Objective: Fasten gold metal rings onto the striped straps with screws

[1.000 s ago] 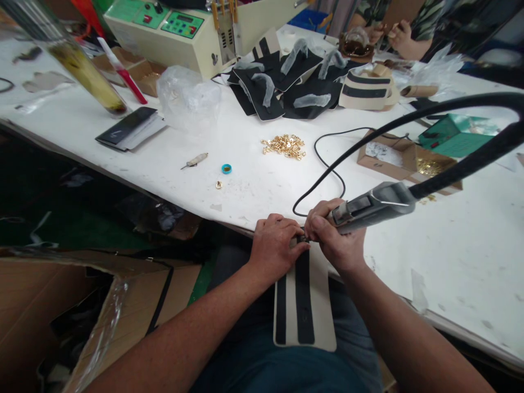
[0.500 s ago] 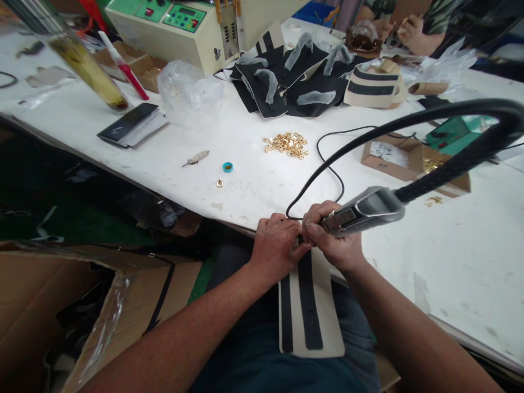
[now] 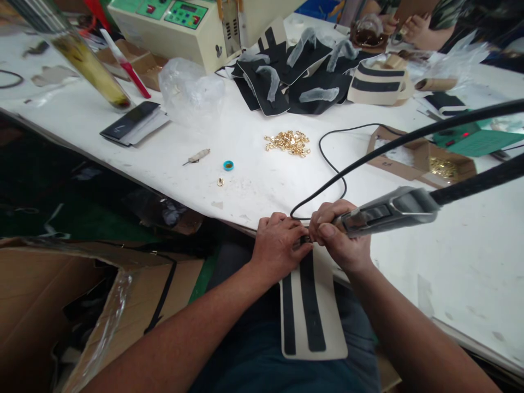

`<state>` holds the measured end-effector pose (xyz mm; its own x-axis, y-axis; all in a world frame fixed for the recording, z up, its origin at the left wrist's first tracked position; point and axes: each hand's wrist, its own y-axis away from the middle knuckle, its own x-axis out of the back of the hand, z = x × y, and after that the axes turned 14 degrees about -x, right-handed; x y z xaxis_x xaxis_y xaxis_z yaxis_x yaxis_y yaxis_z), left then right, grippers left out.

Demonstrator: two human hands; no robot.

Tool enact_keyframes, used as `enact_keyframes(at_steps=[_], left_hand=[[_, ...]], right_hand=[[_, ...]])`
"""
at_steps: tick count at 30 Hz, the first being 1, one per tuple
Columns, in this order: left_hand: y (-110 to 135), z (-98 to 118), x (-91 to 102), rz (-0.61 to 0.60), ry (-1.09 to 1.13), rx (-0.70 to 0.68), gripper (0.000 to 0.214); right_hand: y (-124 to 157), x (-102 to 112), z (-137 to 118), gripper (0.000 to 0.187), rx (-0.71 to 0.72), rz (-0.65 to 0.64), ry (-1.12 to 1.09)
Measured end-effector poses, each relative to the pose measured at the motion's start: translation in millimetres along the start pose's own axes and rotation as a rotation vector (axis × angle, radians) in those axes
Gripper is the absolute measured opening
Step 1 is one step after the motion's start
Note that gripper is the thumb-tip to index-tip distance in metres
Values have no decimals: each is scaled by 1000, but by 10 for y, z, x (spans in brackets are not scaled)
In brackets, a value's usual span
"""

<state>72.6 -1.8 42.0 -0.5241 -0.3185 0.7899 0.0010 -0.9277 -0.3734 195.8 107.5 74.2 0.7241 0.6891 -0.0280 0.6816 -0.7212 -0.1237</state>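
In my right hand (image 3: 341, 234) is a grey electric screwdriver (image 3: 395, 212), held nearly level with its front end toward my left fingers. A thick black cord runs from its rear to the right edge. My left hand (image 3: 280, 243) is closed at the top of a beige panel with black strips (image 3: 293, 322), which hangs over my lap from the table's edge. A small dark metal piece (image 3: 304, 239) shows between the fingertips of both hands. My fingers hide most of it and the tool's tip.
Gold metal fittings (image 3: 289, 143) lie heaped on the white table (image 3: 254, 188). Nearby are an awl (image 3: 197, 156), a blue-rimmed cap (image 3: 228, 165) and a cardboard tray (image 3: 403, 169). Black panels (image 3: 266, 93) are piled farther back. A co-worker's hands (image 3: 413, 27) show at top right.
The electric screwdriver and my right hand have shifted slightly right, and the tool's rear has swung right with its cord. My left hand has barely moved on the panel.
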Motion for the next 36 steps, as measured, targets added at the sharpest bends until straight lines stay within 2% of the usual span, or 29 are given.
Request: enact_keyframes(at_steps=[7, 13, 17, 21, 26, 28, 30, 32, 34, 36], left_hand=[[4, -47, -3, 1, -11, -46, 18], [-2, -48, 9, -27, -23, -41, 22], [0, -34, 30, -27, -7, -32, 21], [-1, -15, 60, -34, -4, -10, 21], [-29, 17, 68, -42, -25, 13, 26], [-43, 28, 72, -56, -33, 25, 25], [-54, 23, 99, -84, -31, 9, 24], [-60, -6, 163, -130, -26, -46, 23], [-62, -59, 263, -203, -22, -132, 29], [-61, -123, 380, -302, -17, -225, 44]], right_hand=[[-36, -1, 12, 28, 0, 31, -12], [-21, -17, -4, 21, -16, -51, -36], [-19, -25, 2, 28, -42, -4, -56], [-44, -35, -2, 38, -103, 55, 24], [-69, -62, -229, 46, -129, 58, 6], [-77, -24, -390, 45, -147, 120, 1], [-104, 99, -531, 48, -199, 204, 90], [-146, 324, -587, 54, -245, 267, 310], [-178, 619, -533, 54, -287, 299, 661], [-176, 916, -396, 46, -384, 322, 1043]])
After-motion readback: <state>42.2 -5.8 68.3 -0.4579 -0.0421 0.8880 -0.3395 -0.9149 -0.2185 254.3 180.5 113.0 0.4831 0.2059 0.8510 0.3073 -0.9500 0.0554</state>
